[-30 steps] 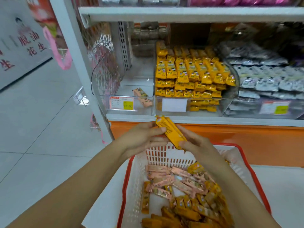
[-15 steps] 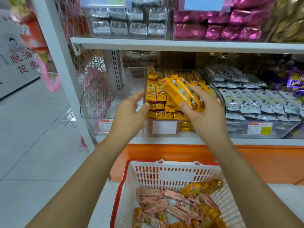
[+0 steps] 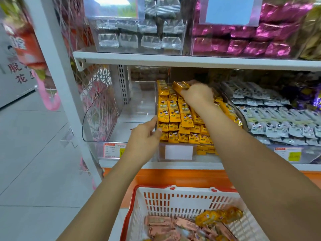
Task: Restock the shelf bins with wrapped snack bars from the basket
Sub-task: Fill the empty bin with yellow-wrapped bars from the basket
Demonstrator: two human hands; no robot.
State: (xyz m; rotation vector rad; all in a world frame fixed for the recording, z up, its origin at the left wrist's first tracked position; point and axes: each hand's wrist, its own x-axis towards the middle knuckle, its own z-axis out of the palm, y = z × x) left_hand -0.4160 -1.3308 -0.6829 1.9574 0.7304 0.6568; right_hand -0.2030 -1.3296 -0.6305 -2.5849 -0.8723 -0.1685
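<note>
My right hand [image 3: 197, 94] reaches deep into the clear middle bin [image 3: 177, 154] and grips a few yellow wrapped snack bars [image 3: 179, 86] at the back of the stacked yellow bars [image 3: 175, 115]. My left hand [image 3: 145, 139] rests at the bin's left wall, thumb on its edge, fingers loosely bent, holding nothing. Below, the white basket with a red rim [image 3: 173, 200] holds pink bars [image 3: 166, 226] and yellow bars [image 3: 218, 215].
The clear bin to the left [image 3: 104, 122] looks nearly bare, with a price tag [image 3: 113, 150] in front. Grey-white packs [image 3: 278, 119] fill the right bin. The upper shelf [image 3: 191, 60] carries silver and magenta packs. A white upright [image 3: 57, 80] stands at left.
My right hand carried the yellow bars from above the basket up into the middle bin's back. My left hand let go of them and moved to the bin's left wall.
</note>
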